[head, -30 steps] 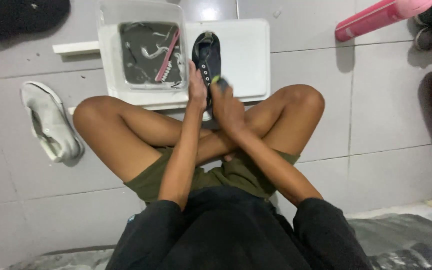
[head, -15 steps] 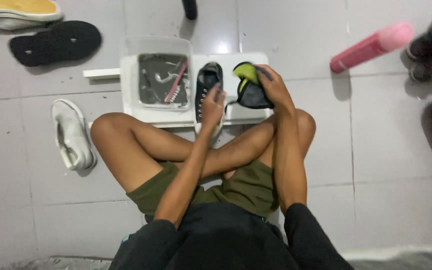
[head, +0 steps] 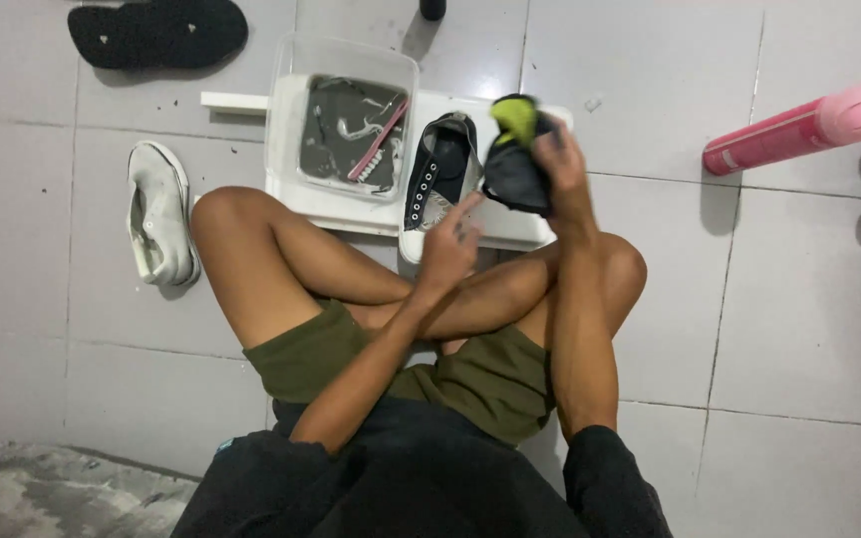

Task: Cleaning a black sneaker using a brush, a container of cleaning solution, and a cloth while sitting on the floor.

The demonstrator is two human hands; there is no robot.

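1. Two hands over white board [head: 510, 224]: right hand [head: 560, 164] closed round dark cloth [head: 515, 169] with yellow-green patch, lifted clear of board; left hand [head: 450, 244] loosely open, fingers spread, holding nothing, hovering just beside black shoe's [head: 440, 179] heel.
2. Changed since half a second ago: cloth, then pressed low beside shoe, now raised and bunched tighter in right hand; left hand, then on shoe, now drawn back off it.
3. Meaning, as a judgement: shoe released for the moment, wiping paused, cloth being regathered.
4. Shoe lying sole-down on board, laces up, untouched.
5. Around: clear tub [head: 346, 130] of grey water with pink brush [head: 379, 152], touching shoe's left; white shoe [head: 159, 214] on floor; black sandal [head: 156, 30]; pink bottle [head: 799, 130] well apart.
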